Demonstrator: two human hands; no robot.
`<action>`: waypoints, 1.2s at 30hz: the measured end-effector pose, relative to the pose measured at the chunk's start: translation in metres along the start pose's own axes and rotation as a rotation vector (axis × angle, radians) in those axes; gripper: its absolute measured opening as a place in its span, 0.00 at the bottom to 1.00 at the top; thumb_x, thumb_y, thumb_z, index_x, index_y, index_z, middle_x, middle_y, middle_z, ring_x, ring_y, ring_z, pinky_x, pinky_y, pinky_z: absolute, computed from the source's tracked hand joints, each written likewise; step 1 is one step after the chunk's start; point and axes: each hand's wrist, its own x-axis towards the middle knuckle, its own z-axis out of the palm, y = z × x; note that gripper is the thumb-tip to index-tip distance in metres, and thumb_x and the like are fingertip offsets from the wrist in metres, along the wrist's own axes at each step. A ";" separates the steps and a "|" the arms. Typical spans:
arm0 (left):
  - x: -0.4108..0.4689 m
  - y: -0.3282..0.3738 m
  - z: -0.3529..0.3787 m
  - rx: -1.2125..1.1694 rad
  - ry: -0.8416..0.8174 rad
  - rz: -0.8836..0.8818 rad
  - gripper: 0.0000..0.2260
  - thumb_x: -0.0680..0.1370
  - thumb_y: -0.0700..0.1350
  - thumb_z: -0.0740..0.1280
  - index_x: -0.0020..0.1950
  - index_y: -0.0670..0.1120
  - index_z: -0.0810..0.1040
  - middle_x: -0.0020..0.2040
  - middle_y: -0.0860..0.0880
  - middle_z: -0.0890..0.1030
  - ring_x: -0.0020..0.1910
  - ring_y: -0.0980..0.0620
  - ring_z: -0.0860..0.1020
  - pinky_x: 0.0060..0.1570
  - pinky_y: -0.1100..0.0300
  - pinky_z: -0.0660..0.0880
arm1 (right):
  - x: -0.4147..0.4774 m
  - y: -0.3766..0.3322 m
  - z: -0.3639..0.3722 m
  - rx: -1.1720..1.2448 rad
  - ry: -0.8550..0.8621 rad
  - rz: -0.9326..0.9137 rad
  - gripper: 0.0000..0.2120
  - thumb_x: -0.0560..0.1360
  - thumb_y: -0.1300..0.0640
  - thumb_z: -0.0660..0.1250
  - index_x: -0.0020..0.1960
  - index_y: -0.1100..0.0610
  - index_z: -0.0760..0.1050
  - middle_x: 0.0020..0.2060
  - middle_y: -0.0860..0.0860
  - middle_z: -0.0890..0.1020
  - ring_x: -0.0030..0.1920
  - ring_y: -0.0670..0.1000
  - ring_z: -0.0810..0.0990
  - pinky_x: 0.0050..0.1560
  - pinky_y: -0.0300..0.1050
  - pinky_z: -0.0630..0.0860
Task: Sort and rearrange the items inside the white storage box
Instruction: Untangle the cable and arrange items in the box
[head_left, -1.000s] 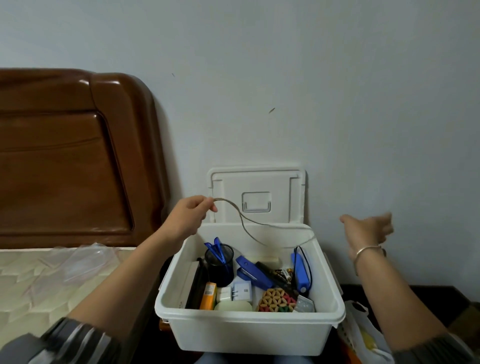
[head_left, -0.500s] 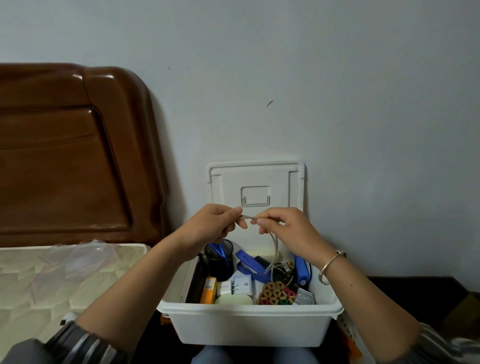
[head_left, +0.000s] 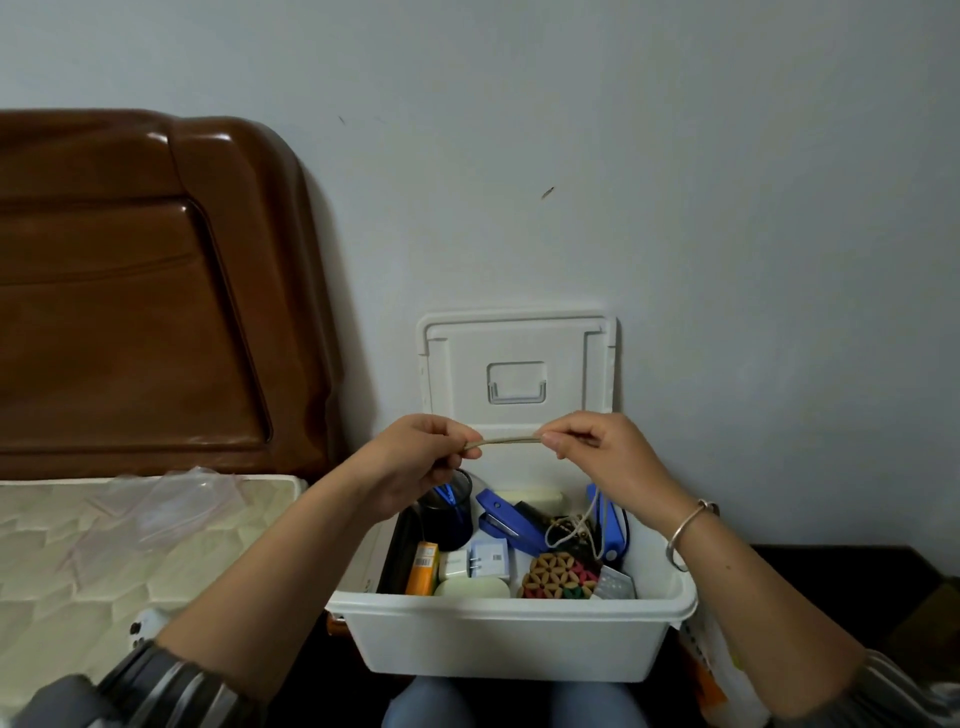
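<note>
The white storage box (head_left: 509, 644) sits on my lap with its lid (head_left: 517, 366) leaning open against the wall. Above the box, my left hand (head_left: 415, 462) and my right hand (head_left: 602, 452) each pinch a pale cord (head_left: 504, 441), stretched level between them. The rest of the cord hangs from my right hand down into the box. Inside lie a blue stapler (head_left: 506, 522), a dark pen cup (head_left: 447, 514), an orange box (head_left: 423, 567), a white charger plug (head_left: 488, 564), a patterned round coaster (head_left: 558, 577) and a blue case (head_left: 610, 525).
A brown wooden headboard (head_left: 135, 291) and a pale mattress (head_left: 78, 561) with a clear plastic bag (head_left: 166, 506) lie to the left. A white plastic bag (head_left: 722, 675) sits on the floor at the right. The wall stands right behind the box.
My right hand came in from the far right and took the cord beside my left hand. The two hands have since drawn apart, pulling a short length of cord straight.
</note>
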 end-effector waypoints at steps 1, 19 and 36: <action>0.000 0.000 -0.002 -0.041 -0.010 -0.003 0.10 0.81 0.33 0.58 0.50 0.37 0.79 0.39 0.45 0.80 0.31 0.57 0.72 0.29 0.69 0.70 | 0.000 0.001 -0.003 -0.004 -0.002 0.002 0.07 0.74 0.58 0.69 0.44 0.46 0.82 0.36 0.40 0.83 0.39 0.37 0.79 0.42 0.27 0.73; -0.006 -0.008 -0.011 0.060 -0.082 0.188 0.07 0.75 0.35 0.69 0.52 0.37 0.81 0.45 0.38 0.85 0.46 0.47 0.84 0.42 0.65 0.80 | -0.001 0.013 -0.019 0.052 -0.007 0.054 0.05 0.73 0.59 0.70 0.46 0.50 0.83 0.40 0.45 0.84 0.41 0.40 0.80 0.43 0.31 0.76; -0.006 -0.013 -0.010 -0.344 -0.013 -0.024 0.04 0.78 0.33 0.64 0.45 0.35 0.78 0.42 0.39 0.83 0.37 0.53 0.83 0.33 0.68 0.78 | -0.005 0.022 -0.003 0.077 0.106 0.007 0.06 0.75 0.61 0.66 0.45 0.52 0.80 0.37 0.47 0.83 0.35 0.42 0.80 0.40 0.32 0.76</action>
